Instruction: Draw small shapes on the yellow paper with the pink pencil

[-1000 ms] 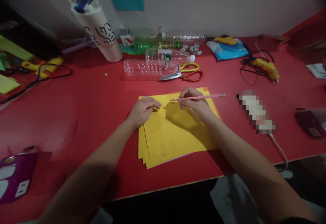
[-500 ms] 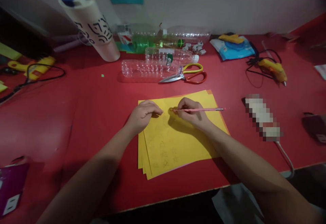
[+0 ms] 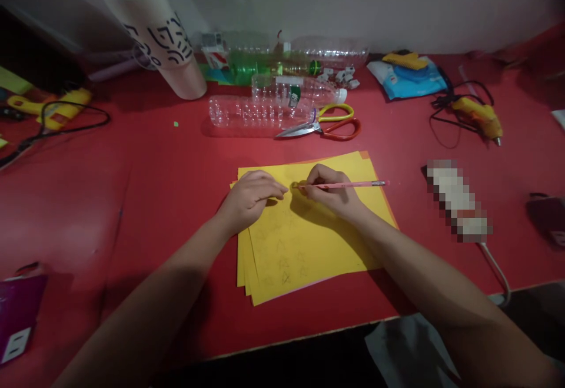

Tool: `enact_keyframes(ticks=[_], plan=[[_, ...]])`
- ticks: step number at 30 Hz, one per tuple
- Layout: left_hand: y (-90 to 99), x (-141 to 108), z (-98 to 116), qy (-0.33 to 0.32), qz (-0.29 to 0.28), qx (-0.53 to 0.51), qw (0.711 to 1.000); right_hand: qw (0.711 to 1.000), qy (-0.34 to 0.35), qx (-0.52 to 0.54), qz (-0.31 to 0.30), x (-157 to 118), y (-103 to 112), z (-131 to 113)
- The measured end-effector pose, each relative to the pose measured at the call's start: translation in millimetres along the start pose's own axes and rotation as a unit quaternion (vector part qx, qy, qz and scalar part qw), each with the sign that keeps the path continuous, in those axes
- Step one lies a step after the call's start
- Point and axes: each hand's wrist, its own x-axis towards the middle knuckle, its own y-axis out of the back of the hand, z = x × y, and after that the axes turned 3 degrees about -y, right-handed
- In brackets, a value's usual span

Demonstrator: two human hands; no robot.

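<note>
Several sheets of yellow paper (image 3: 326,246) lie stacked on the red table, with faint star shapes drawn toward the lower left of the top sheet. My right hand (image 3: 335,194) is closed around a pink pencil (image 3: 353,185), its tip on the paper and its eraser end pointing right. Resting on the stack's upper left is my left hand (image 3: 251,199), open, fingers stretched toward the pencil tip and holding nothing. Shadow lies under both hands.
Beyond the paper are scissors (image 3: 318,126) and clear plastic bottles (image 3: 251,111). A white tumbler (image 3: 168,46) stands back left. To the right lie a yellow glue gun (image 3: 479,118), a blue packet (image 3: 412,82) and a blurred-out corded object (image 3: 457,199).
The pencil's eraser end has shifted slightly left. My left fingers have edged right, nearer the pencil tip. The whole view has tilted slightly.
</note>
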Motion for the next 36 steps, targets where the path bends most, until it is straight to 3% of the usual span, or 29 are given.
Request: enact_keyframes(ticks=[6,15,36], plan=[[0.2,1.3,4.4,0.010,-0.044,0.034,0.998,1.000,-0.009,0.021,0.011,0.3,-0.2,-0.8],[-2.6,1.6,2.6,0.018,-0.012,-0.015,1.000,0.999,-0.008,0.042,0.000,0.9,0.0,-0.6],[-2.6,2.3,3.3,0.023,-0.013,-0.016,1.000,1.000,-0.010,0.021,0.014,0.5,-1.9,-0.1]])
